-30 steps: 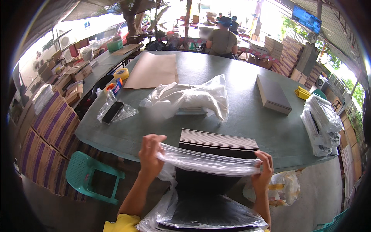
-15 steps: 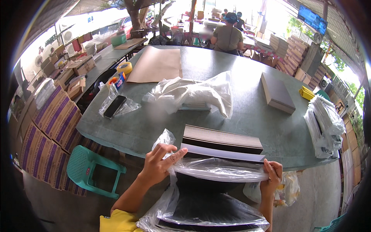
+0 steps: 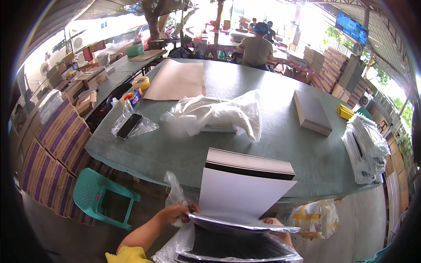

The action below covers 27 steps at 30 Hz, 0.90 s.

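My left hand (image 3: 177,213) pinches the left end of a clear plastic bag's (image 3: 239,222) edge at the table's near side. My right hand (image 3: 276,224) holds the right end of that edge, its fingers partly hidden behind the plastic. A white board (image 3: 243,193) stands out of the bag's mouth, tilted against the table edge. Just beyond it lies a stack of boards (image 3: 250,162) with pale edges and a black near side. Below the hands, more clear plastic covers a black surface (image 3: 232,245) close to my body.
On the green table (image 3: 280,144) are a plastic-wrapped bundle (image 3: 219,109), brown paper (image 3: 175,81), a phone (image 3: 130,126), tape rolls (image 3: 141,82), a thick grey board stack (image 3: 311,111) and a pile of plastic bags (image 3: 366,149). A teal stool (image 3: 90,188) stands at left beside stacked cartons (image 3: 57,162).
Both hands have drawn the bag's edge down toward me, and much more of the white board now shows. My left fingers, spread before, have closed on the plastic.
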{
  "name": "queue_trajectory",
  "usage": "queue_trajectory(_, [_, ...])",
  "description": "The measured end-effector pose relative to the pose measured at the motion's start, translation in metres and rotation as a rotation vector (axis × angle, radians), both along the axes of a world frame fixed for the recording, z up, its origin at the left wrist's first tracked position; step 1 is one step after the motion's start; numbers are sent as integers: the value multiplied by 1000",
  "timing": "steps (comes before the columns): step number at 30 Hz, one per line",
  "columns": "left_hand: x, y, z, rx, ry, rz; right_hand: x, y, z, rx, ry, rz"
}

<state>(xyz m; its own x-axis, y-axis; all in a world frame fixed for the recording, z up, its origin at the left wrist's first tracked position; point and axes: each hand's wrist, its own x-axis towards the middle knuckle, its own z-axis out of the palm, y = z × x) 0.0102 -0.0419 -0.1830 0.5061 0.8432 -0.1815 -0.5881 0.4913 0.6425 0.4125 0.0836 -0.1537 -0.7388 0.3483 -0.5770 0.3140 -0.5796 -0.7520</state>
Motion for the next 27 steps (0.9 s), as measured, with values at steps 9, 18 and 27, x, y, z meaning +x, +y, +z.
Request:
queue_trajectory(9, [16, -11, -103, -320, 616, 281, -11, -17, -16, 152, -254, 4])
queue_trajectory(18, [-4, -14, -148, -257, 1055, 175, -8, -10, -26, 187, -367, 3])
queue_trajectory(27, [28, 0, -56, -9, 1156, 47, -27, -12, -45, 552, -631, 65])
